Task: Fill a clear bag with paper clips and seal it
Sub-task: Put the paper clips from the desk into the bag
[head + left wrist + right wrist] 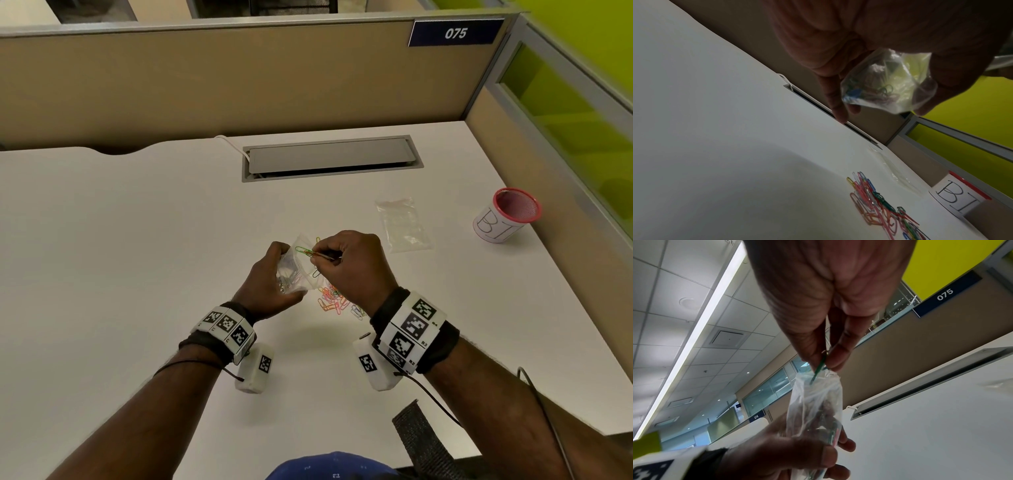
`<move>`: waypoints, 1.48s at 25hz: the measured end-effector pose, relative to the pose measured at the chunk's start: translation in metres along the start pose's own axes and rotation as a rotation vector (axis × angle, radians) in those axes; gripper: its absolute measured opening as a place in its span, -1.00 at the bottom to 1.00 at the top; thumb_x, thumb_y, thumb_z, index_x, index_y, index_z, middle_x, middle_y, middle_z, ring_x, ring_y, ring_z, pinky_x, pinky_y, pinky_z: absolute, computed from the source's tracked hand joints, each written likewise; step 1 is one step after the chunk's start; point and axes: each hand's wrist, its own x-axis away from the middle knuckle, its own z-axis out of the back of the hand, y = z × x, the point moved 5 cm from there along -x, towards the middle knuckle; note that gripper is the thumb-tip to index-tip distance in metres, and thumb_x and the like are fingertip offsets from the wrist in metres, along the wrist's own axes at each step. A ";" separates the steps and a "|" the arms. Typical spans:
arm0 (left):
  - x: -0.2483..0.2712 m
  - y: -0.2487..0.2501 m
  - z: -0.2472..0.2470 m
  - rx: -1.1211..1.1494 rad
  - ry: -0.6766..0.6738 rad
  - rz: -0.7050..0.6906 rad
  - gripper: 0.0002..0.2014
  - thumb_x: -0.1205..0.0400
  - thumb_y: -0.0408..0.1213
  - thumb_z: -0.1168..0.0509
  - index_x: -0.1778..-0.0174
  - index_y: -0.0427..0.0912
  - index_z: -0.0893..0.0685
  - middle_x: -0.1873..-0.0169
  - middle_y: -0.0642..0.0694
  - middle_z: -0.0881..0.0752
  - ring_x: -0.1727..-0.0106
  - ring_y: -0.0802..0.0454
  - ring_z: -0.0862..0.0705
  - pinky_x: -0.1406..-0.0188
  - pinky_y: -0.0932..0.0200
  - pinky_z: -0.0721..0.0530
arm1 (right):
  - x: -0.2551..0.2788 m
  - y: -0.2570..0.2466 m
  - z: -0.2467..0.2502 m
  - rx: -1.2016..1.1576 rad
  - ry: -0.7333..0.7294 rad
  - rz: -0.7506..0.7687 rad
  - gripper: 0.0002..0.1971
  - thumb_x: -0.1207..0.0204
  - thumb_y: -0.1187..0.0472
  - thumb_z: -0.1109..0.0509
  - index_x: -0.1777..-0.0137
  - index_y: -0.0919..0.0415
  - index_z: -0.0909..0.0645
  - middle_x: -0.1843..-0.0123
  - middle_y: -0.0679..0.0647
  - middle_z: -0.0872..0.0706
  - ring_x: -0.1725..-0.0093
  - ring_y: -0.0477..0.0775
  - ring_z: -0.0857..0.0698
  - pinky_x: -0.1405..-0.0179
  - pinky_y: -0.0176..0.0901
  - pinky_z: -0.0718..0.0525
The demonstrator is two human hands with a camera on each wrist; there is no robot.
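Note:
My left hand (274, 281) grips a small clear bag (291, 270) above the white desk; several paper clips lie inside the bag (879, 86). My right hand (346, 263) pinches a few paper clips (306, 251), green ones among them, at the bag's open mouth. In the right wrist view a green clip (819, 369) pokes from between thumb and forefinger into the top of the bag (818, 402). A heap of coloured paper clips (334, 301) lies on the desk under my right hand, also in the left wrist view as a pile of clips (879, 206).
A stack of spare clear bags (402, 224) lies to the right on the desk (137, 240). A red-rimmed mesh cup (507, 214) with a paper label stands at the far right near the partition. A grey cable hatch (330, 157) is set in the desk at the back.

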 end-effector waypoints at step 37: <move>-0.001 0.004 -0.004 0.110 0.019 -0.014 -0.39 -0.27 -0.24 -0.55 -0.16 -0.13 -0.39 0.05 0.17 -0.60 0.07 0.16 -0.70 0.26 0.36 -0.63 | 0.003 0.000 -0.014 0.017 -0.078 -0.129 -0.76 -0.45 0.34 -0.42 0.15 0.08 -0.39 0.33 0.02 -0.65 0.45 -0.04 -0.60 0.39 -0.24 -0.61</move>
